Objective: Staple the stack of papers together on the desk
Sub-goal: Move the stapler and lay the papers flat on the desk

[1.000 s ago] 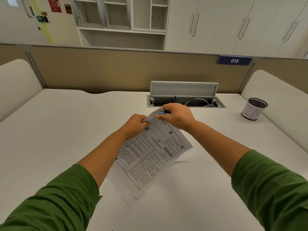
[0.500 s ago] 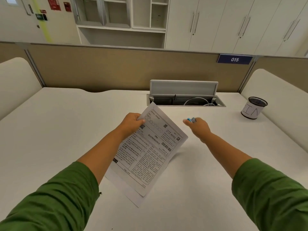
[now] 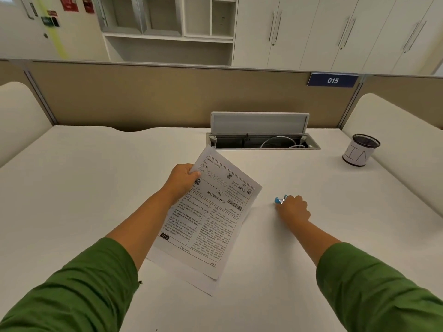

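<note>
My left hand (image 3: 183,179) grips the stack of papers (image 3: 208,219) by its upper left edge and holds it tilted above the white desk (image 3: 84,188). The top sheet is a printed mathematics exam page, and a second sheet sticks out below it. To the right of the papers, my right hand (image 3: 293,208) rests low on the desk, closed around a small blue stapler (image 3: 280,200). Only the stapler's blue tip shows beyond my fingers. The stapler and the papers are apart.
An open cable hatch (image 3: 261,140) with a raised lid and white cables sits in the desk behind the papers. A black mesh cup (image 3: 360,150) wrapped in white paper stands at the far right. A tan partition (image 3: 143,97) closes off the back.
My right hand has left the papers' top corner with the stapler and moved right and down to the desk. The left hand still holds the papers, now slightly lower.
</note>
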